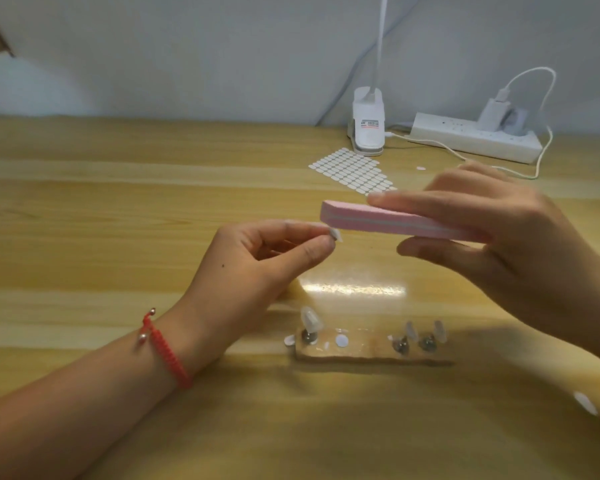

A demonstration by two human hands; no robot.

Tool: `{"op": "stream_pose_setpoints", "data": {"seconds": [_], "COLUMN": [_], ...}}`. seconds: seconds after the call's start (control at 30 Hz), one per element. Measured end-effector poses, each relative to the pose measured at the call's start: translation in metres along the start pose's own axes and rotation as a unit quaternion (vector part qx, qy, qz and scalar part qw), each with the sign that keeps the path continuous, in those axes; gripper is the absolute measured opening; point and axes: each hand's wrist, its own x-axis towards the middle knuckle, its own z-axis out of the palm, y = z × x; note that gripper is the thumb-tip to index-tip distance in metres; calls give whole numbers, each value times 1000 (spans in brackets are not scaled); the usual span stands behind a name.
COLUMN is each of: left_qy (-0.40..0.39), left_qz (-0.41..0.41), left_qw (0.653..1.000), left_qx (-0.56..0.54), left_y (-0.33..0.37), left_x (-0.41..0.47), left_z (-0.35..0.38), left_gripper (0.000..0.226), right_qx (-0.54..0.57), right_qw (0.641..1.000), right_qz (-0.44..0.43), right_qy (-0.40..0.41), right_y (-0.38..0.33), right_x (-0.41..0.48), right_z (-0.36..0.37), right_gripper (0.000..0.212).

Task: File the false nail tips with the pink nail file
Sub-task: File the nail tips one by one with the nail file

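Above the middle of the wooden table (pixel 118 202), the left hand (pixel 267 261) pinches a small false nail tip (pixel 336 234) between thumb and fingertips, with the tip sticking out to the right. The right hand (pixel 506 247) grips the pink nail file (pixel 395 221) by its right end, fingers on top and thumb beneath, holding it nearly level. The file's free left end sits just above the false nail tip; whether they touch cannot be told. A red bracelet (pixel 168 353) circles the left wrist. Below the hands, toward the near edge, a holder strip (pixel 361 353) carries three spare tips (pixel 310 320) on little stands. A sticker sheet (pixel 352 169) lies farther back. A white lamp clamp (pixel 368 129) and a power strip (pixel 465 136) stand along the far edge.
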Motion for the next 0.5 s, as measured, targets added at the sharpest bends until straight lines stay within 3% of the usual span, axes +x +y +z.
{"op": "stream_pose_setpoints", "data": {"seconds": [0.2, 0.37, 0.5], "left_qy": [-44, -36, -27], "left_qz": [16, 38, 47], "left_qw": [999, 999, 995], "left_qx": [17, 4, 83], "left_y": [1, 4, 3], "left_x": [-1, -2, -3], "left_z": [2, 2, 6], "left_gripper": [28, 22, 17], "right_qx": [-82, -93, -71], "right_qw": [996, 995, 996], "right_qz": [20, 14, 8], "right_qy": [-28, -45, -49], "right_y": [-6, -5, -11], "right_x": [-3, -3, -2], "right_z": [0, 0, 7], "right_gripper": [47, 41, 37]}}
